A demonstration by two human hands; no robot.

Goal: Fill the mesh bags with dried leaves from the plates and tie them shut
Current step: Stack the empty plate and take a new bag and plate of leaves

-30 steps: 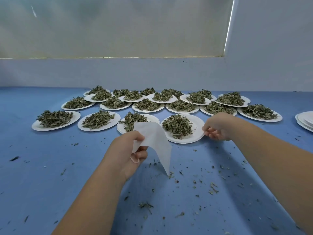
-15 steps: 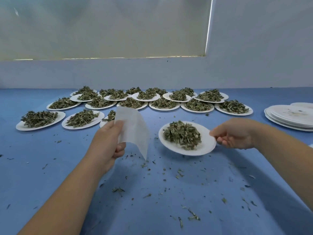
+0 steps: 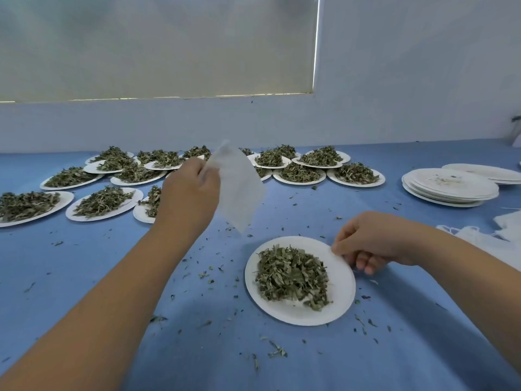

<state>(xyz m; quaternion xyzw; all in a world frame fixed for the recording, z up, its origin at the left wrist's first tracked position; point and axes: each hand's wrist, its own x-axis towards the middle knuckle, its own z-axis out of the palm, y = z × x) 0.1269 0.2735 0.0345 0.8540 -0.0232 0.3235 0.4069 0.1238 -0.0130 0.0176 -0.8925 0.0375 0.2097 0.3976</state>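
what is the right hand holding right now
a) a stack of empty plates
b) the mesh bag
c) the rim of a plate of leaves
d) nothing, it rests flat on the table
c: the right hand pinches the rim of the plate heaped with leaves, while the mesh bag is up in the left hand and the empty plates sit untouched to the right.

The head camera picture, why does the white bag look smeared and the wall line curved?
Head view: the mesh bag in the left hand is blurred, likely motion; the wide lens bends straight edges; the plate by the right hand is sharp; light is soft.
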